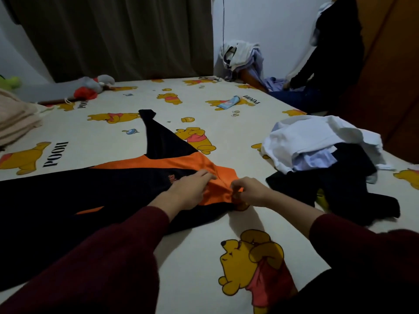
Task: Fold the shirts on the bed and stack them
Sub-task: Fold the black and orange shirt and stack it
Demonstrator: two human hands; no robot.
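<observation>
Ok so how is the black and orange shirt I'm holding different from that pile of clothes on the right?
The black and orange shirt lies spread out as one garment; the pile of clothes is a crumpled heap of several.
The shirt is black with orange panels; the pile has white on top, then pale blue and black.
The left hand and right hand hold the shirt's orange part; nothing touches the pile.
Both are unfolded on the bed.
</observation>
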